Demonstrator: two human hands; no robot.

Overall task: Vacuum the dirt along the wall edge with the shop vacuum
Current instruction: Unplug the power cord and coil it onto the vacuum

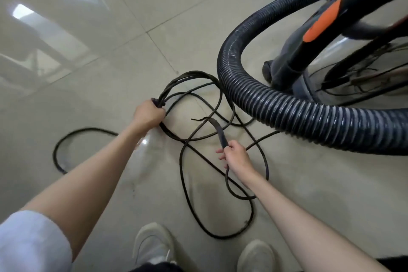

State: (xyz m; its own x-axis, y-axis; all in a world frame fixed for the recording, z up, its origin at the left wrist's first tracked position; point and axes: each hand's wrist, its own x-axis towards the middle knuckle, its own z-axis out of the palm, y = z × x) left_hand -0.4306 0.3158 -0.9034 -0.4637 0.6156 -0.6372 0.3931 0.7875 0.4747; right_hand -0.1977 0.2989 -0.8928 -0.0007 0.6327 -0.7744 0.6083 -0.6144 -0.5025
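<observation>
Risking a trip first of all: loops of black power cord (194,137) sprawling over the tiled floor (132,17) right in front of both shoes (152,243), and crossing one another in several places, so probably pulling into a knot if tugged from one end. Also risking a snag, with one strand running under the thick ribbed hose (287,112) at the right, likely dragging the hose along or tipping the vacuum if yanked. No wall edge or dirt showing in this view, so vacuuming itself judged not yet begun; cord handling looking like the step in hand.

Sitting at far right, well apart from both hands: the shop vacuum (313,35), dark body with an orange part, partly blurred. Curving round its near side: the hose, just beside the cord pile and near the right hand.

Gripping a bundle of gathered cord loops at centre left: the left hand (148,115), fingers curled round them. Pinching a single flat-looking stretch of cord nearer and to the right: the right hand (236,157), fingers closed on it, the rest trailing down to the floor.
</observation>
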